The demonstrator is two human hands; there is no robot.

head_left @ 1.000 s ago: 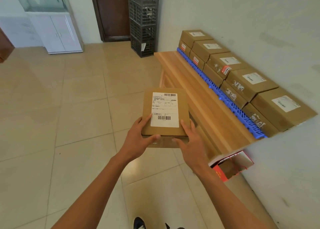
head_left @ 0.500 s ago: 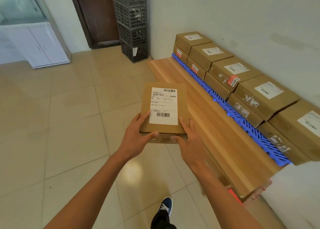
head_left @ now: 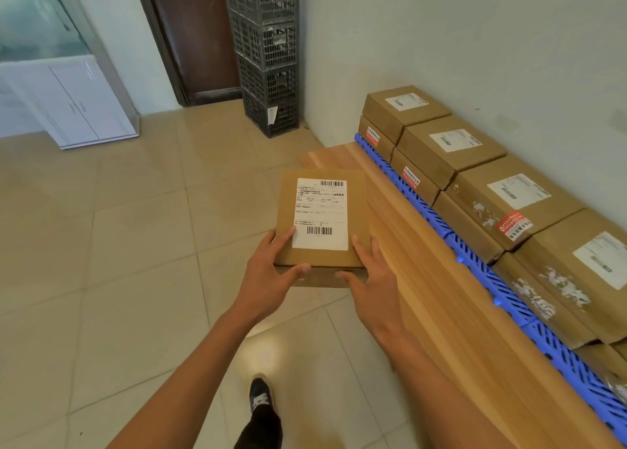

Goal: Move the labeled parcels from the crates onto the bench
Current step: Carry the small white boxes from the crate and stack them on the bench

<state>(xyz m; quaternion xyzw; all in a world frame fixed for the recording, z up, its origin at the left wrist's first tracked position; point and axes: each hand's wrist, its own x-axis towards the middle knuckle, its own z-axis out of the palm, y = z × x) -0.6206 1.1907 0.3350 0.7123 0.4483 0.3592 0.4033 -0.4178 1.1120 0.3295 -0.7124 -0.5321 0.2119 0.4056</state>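
Head view: parcel (head_left: 322, 218) held flat in the air, label up, at the near edge of the surface (head_left: 424, 279). Left hand (head_left: 271, 279) and right hand (head_left: 373, 279) clasp its near corners, thumbs on top. It looks a stiff, light carton with smooth faces; gripping the edges suits it.

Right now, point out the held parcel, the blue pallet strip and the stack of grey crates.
held parcel (head_left: 320, 214), head view, on its white shipping label.
blue pallet strip (head_left: 488, 279), head view, on its slatted front edge.
stack of grey crates (head_left: 268, 51), head view, on the second crate's mesh wall.
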